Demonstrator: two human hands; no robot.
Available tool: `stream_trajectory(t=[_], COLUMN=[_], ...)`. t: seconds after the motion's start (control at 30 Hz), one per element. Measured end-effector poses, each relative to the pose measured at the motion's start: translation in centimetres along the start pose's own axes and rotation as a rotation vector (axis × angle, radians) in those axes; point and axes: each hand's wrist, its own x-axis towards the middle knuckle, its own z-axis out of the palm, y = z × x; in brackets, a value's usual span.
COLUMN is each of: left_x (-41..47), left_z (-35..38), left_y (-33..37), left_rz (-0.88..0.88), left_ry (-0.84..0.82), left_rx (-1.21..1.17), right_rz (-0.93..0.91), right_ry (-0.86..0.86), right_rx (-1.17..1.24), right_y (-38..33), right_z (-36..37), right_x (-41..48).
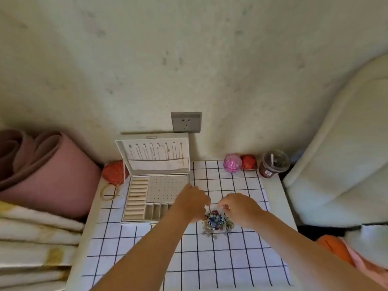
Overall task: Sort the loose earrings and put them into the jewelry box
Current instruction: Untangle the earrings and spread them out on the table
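We've got the white hinged jewelry box (pixel 156 186) open, its lid (pixel 155 156) stood upright, so ring rolls, peg panel & small slots all face us. The tangled multicoloured heap of loose earrings (pixel 217 222) lies on the white black-grid cloth (pixel 231 259) just right of the box's front-right corner, prob. so each transfer stays short. Our left hand (pixel 192 203) hangs over that corner, fingers curled down twd. the heap's box-side edge. Our right hand (pixel 237 206) sits on the heap's far side from the box, thumb & forefinger drawn together above it. Too blurry to tell whether either hand actually grips an earring. We judge both are teasing pairs apart; sorting looks barely begun.
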Motion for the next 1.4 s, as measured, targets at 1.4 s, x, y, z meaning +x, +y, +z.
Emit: stream_trajectory(t=[1.4], left_x=[-8.9], left_z=[16.5], left_y=[2.5], left_rz=[-0.127], left_ry=[0.404], left_rx=[-0.656], right_rz=[-0.084], right_ry=[0.292], right_rx=[0.426], right_y=[-4.4], right_z=[14.2], right_x=[-4.6])
